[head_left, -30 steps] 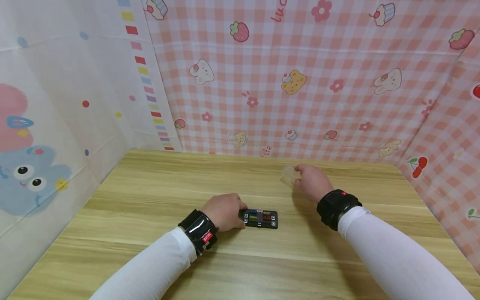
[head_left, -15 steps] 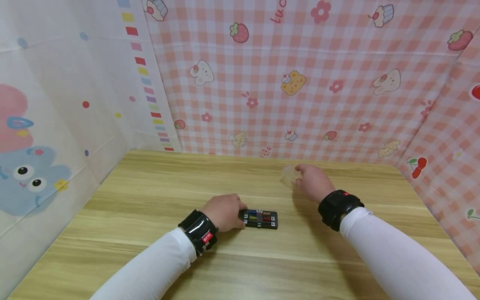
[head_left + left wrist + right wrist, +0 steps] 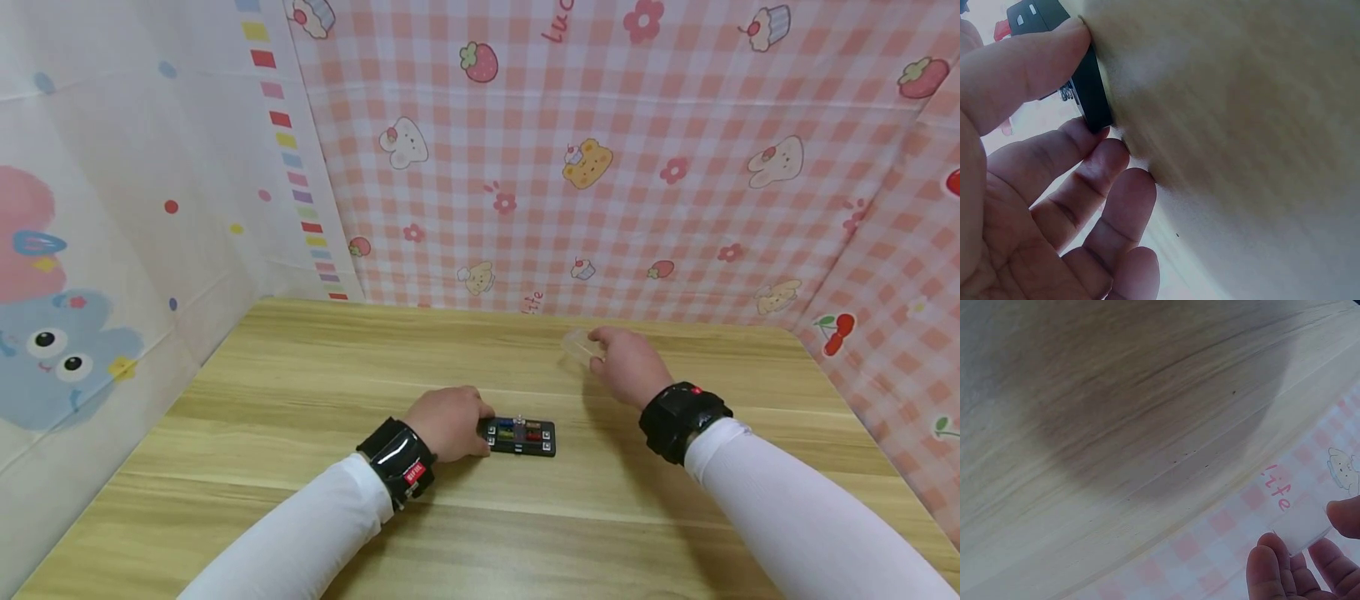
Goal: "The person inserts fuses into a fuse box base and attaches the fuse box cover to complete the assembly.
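Note:
A small black fuse block (image 3: 521, 437) with coloured fuses lies flat on the wooden table (image 3: 300, 392). My left hand (image 3: 448, 423) grips its left end, thumb and fingers curled on the black edge (image 3: 1088, 87). Farther back and to the right, my right hand (image 3: 628, 363) pinches a clear plastic cover (image 3: 579, 346) between thumb and fingertips, held just above the table. The right wrist view shows that clear cover (image 3: 1300, 526) at my fingertips (image 3: 1263, 565) before the pink wall.
Pink checked cloth walls (image 3: 600, 167) close the back and right side of the table; a white patterned cloth (image 3: 112, 208) closes the left. Bare wood spreads around the hands, with the table's near edge below my sleeves.
My right hand with the clear cover has lifted and shifted very slightly; the left hand and fuse block have not moved.

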`<state>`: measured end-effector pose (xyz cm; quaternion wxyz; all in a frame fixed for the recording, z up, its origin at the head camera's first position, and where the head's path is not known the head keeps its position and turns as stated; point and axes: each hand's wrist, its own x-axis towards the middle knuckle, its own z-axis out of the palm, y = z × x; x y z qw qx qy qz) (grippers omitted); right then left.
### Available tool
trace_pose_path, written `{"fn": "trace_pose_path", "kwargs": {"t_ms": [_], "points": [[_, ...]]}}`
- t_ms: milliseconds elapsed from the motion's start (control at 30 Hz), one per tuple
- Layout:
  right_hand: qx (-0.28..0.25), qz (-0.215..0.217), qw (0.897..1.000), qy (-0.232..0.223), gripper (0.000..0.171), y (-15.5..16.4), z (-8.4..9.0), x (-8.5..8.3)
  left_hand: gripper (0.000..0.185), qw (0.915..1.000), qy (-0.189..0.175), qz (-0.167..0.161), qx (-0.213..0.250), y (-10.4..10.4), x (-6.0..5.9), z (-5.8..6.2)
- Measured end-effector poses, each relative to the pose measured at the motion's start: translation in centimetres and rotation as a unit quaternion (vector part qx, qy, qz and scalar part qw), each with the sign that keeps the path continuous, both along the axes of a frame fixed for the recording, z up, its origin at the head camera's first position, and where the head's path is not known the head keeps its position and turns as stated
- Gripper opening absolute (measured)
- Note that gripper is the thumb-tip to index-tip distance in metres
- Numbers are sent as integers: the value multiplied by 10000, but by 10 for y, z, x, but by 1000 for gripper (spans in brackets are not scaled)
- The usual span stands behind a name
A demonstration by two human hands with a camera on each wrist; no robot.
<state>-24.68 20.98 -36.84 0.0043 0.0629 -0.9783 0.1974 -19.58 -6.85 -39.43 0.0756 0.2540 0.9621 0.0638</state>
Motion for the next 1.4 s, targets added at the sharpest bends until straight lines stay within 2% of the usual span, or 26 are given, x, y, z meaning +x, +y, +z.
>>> {"fn": "trace_pose_path", "kwargs": {"t_ms": [500, 967, 1200, 1400], "points": [[-405, 208, 9990, 10, 41, -5, 4, 11, 48, 10000, 10, 19, -30, 1, -1, 0], [-468, 484, 9976, 158, 39, -11, 4, 20, 49, 10000, -5, 33, -7, 1, -1, -1], [-593, 625, 9961, 201, 37, -17, 6, 30, 48, 10000, 8, 21, 22, 1, 0, -1], [-505, 774, 9955, 201, 36, -23, 5, 37, 48, 10000, -17, 35, 28, 1, 0, 0]]}}
